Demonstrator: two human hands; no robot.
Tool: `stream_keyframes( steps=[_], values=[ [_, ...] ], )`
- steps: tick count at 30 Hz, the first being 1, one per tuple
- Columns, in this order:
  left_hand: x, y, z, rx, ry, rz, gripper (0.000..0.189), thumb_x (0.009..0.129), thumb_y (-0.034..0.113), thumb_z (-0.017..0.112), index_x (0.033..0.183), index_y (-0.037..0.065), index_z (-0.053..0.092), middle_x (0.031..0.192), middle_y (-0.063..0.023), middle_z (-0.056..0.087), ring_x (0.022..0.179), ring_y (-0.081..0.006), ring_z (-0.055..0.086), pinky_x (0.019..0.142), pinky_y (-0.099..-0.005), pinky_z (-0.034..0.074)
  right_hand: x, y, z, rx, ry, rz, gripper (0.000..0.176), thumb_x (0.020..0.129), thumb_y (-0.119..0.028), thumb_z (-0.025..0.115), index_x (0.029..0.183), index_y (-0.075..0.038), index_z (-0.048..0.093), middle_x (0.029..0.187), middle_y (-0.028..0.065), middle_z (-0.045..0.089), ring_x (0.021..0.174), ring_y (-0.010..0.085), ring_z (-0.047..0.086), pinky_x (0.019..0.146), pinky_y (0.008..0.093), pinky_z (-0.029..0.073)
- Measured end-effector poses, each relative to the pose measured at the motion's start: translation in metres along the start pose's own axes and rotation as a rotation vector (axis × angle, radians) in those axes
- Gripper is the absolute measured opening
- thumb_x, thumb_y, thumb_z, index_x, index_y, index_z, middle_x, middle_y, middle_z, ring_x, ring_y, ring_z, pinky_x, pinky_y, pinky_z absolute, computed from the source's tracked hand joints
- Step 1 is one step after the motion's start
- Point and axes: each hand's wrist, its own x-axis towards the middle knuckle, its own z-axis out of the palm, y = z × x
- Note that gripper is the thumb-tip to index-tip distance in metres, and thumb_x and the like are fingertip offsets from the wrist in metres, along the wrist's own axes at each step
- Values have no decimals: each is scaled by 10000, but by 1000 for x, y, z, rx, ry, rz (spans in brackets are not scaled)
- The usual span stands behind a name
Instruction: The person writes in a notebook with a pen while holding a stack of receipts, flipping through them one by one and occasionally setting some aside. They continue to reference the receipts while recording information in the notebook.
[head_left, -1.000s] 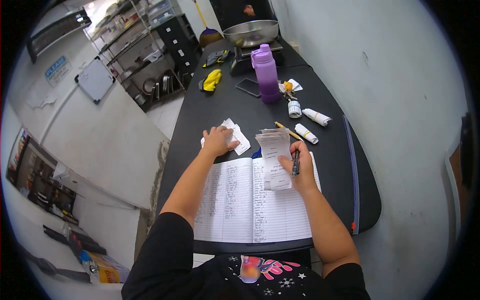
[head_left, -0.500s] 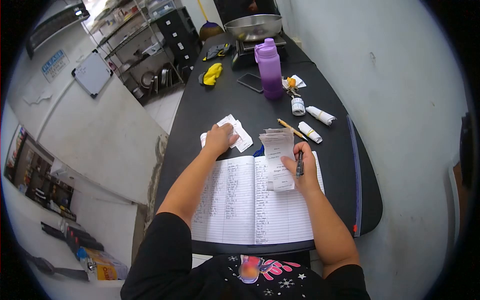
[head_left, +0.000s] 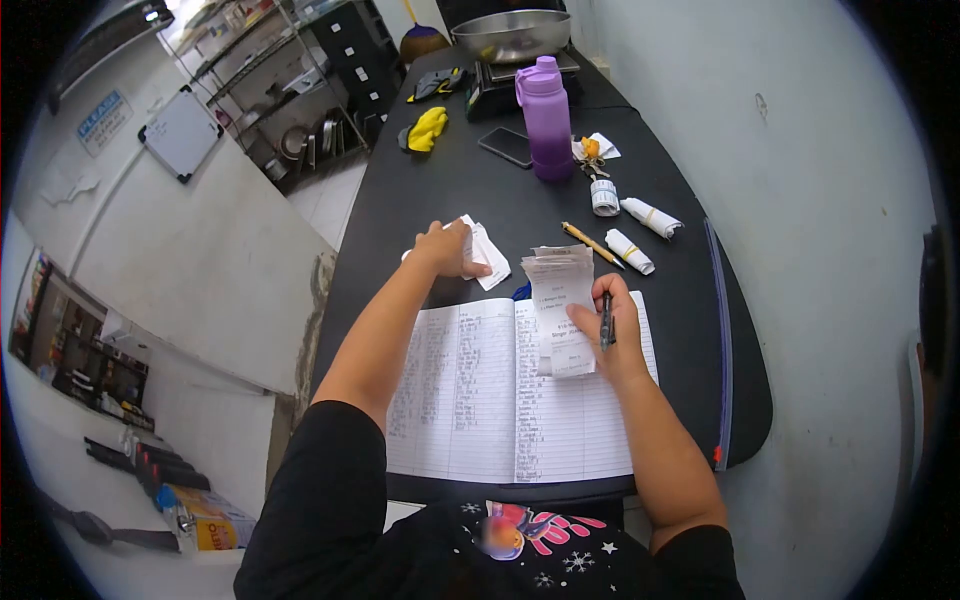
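Observation:
An open lined notebook (head_left: pixel 450 400) with handwritten columns lies at the table's near edge. Above its right page my right hand (head_left: pixel 615 325) holds a stack of printed receipts (head_left: pixel 562 305) between thumb and fingers, with a black pen (head_left: pixel 606 318) also in its grip. Beyond the left page my left hand (head_left: pixel 448 250) rests on a loose pile of white slips (head_left: pixel 487 262), its fingers spread over them. A wooden-looking pen (head_left: pixel 592 245) and rolled papers (head_left: pixel 630 251) held by bands are to the right, past the receipts.
On the black table (head_left: pixel 400 215) stand a purple bottle (head_left: pixel 547 120) and a scale with a steel bowl (head_left: pixel 510 38). A phone (head_left: pixel 506 147), keys (head_left: pixel 592 165) and yellow gloves (head_left: pixel 428 130) lie around them. A wall runs along the right, with a long purple strip (head_left: pixel 718 350) near that edge.
The view has shifted slightly. My left hand has moved a little over the slips, covering them differently. My right hand still holds the receipts and the pen.

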Motion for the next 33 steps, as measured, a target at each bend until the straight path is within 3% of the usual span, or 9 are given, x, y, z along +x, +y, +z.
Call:
stream_keyframes(
  steps=[8, 12, 13, 16, 17, 20, 24, 27, 33],
  values=[
    [0, -8, 15, -59, 48, 69, 1027, 602, 639, 764, 1414, 152, 367, 1497, -60, 333, 1290, -374, 365, 1018, -520, 357, 2, 5, -2, 100, 12, -4, 298, 768, -8, 693, 886, -90, 432, 730, -32, 409, 648, 49, 382, 559, 206, 356],
    [-24, -17, 22, -133, 347, 115, 880, 678, 520, 771, 1401, 182, 399, 1452, -128, 381, 1304, -372, 359, 1045, -510, 323, 3, 7, -2, 95, 5, 9, 299, 775, -14, 689, 892, -85, 423, 739, -19, 443, 651, 50, 409, 558, 206, 366],
    [-37, -16, 19, -173, 509, 144, 670, 754, 379, 751, 1335, 177, 485, 1399, -150, 428, 1297, -357, 367, 1050, -490, 321, 4, 10, -3, 68, 2, 5, 299, 777, -15, 687, 894, -84, 421, 741, -14, 453, 651, 50, 418, 556, 207, 371],
    [-82, -12, 13, -447, 832, 299, 454, 785, 239, 725, 1210, 151, 591, 1348, -145, 468, 1249, -356, 416, 1033, -459, 351, 0, 1, 1, 109, -13, 8, 297, 786, -19, 682, 900, -81, 415, 746, -6, 477, 642, 50, 441, 548, 204, 383],
    [-104, -1, 12, -539, 872, 332, 291, 804, 117, 683, 1093, 129, 651, 1282, -130, 506, 1190, -307, 482, 973, -397, 420, -3, -4, 4, 119, -11, 19, 296, 788, -20, 682, 899, -81, 415, 744, -9, 476, 638, 48, 440, 545, 202, 384],
    [-146, 26, 41, -1051, 579, 517, 263, 848, 5, 605, 1099, 74, 642, 1289, -87, 482, 1172, -172, 494, 878, -283, 484, -12, -16, 13, 119, -17, 27, 292, 793, -26, 682, 899, -82, 416, 742, -14, 478, 628, 41, 441, 539, 193, 383],
    [-175, 60, 57, -1493, 379, 583, 339, 869, 54, 604, 1208, 50, 586, 1329, -90, 430, 1106, -171, 498, 898, -289, 475, -26, -14, 26, 54, -77, -4, 293, 795, -28, 684, 903, -83, 417, 750, -8, 493, 628, 29, 447, 533, 173, 373],
    [-178, 59, 57, -1481, 373, 590, 454, 838, 38, 634, 1281, 65, 540, 1336, -85, 413, 1042, -136, 493, 852, -259, 494, -33, -11, 30, 18, -128, 24, 302, 792, -15, 683, 910, -80, 413, 778, 11, 519, 651, 32, 482, 551, 172, 404],
    [-186, 54, 61, -1646, 214, 529, 563, 779, -30, 645, 1314, -16, 472, 1285, -87, 435, 1034, -135, 474, 919, -291, 455, -40, -15, 38, 80, -204, 71, 310, 800, 9, 673, 926, -68, 400, 858, 66, 570, 746, 79, 578, 664, 226, 511]
  ],
)
